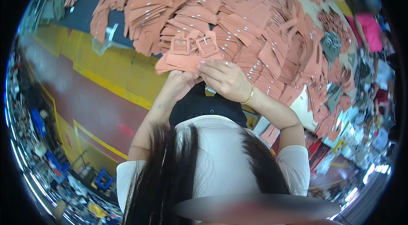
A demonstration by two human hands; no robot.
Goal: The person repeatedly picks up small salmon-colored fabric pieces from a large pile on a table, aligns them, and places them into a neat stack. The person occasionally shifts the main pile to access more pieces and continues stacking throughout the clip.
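My left hand (179,84) is closed, its thumb and fingers pinching the lower edge of a salmon fabric piece (182,61). From the right, my right hand (224,79) grips the same piece near its lower right, fingertips pressed on the cloth. Two square salmon buckles with metal prongs show just above it: a left buckle (180,46) and a right buckle (207,44). Whether they are fixed to the held piece I cannot tell. Part of the fabric is hidden behind my fingers.
Stacks of cut salmon pieces (246,21) with small white stickers cover the table ahead and to the right. A clear plastic bag (102,42) hangs at its left edge. Grey-green fabric bundles (330,44) lie at the right. A person in pink (367,31) is beyond.
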